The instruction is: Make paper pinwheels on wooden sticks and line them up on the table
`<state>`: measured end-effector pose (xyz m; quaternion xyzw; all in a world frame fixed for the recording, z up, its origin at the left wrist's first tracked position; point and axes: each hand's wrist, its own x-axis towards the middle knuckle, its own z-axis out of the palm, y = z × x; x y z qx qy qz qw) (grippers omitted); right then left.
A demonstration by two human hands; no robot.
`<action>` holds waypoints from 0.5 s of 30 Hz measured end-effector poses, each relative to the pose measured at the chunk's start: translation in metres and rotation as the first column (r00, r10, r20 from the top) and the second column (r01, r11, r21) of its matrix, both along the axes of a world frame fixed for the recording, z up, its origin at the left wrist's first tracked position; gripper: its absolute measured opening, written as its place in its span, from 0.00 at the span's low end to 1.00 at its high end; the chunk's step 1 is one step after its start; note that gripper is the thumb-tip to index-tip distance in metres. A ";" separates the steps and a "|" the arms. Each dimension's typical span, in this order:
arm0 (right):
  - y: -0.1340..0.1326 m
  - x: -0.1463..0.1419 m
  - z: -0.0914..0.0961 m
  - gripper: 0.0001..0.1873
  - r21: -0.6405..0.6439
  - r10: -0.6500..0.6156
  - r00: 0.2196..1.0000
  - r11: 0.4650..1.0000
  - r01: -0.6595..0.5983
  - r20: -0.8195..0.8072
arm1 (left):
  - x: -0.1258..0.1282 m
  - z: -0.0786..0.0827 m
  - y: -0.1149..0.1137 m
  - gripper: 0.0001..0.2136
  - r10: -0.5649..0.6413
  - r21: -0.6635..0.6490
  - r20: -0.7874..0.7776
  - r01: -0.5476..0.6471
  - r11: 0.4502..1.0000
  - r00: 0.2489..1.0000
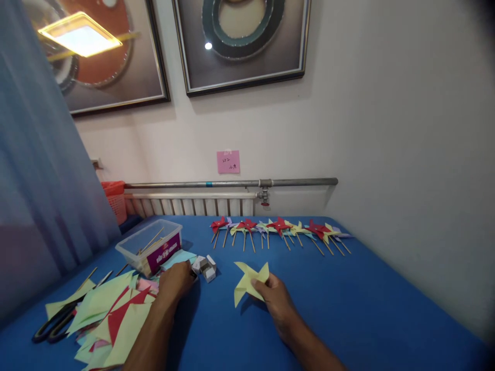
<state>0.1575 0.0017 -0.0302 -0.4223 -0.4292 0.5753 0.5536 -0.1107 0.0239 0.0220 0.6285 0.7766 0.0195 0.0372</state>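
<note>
A pale yellow paper pinwheel head (249, 282) is pinched between the thumb and fingers of my right hand (274, 299), just above the blue table, with no stick on it. My left hand (176, 281) is low over the table at the right side of the paper pile, its fingers curled down. Something small and dark shows at its fingertips, too hidden to name. Small white boxes (206, 267) stand right beside those fingers. Under and around the left wrist lie cut paper pieces (116, 314) in yellow, green, red and pink.
A clear plastic box (170, 229) with wooden sticks stands behind the left hand. Black-handled scissors (58, 319) lie at the left. Several finished pinwheels (278, 225) on sticks line the table's back. A blue curtain (50, 154) hangs at left; a metal pipe (232, 184) runs along the wall.
</note>
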 end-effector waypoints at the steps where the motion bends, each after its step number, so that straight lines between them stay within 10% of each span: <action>1: 0.000 0.000 0.000 0.21 -0.003 -0.002 1.000 1.000 0.002 0.010 | 0.000 0.000 0.000 0.13 0.004 0.001 0.006 -0.004 1.000 1.000; 15: 0.003 0.001 -0.003 0.21 -0.027 0.003 1.000 1.000 -0.003 0.026 | -0.008 -0.001 0.005 0.08 -0.021 0.063 0.203 0.008 0.998 0.979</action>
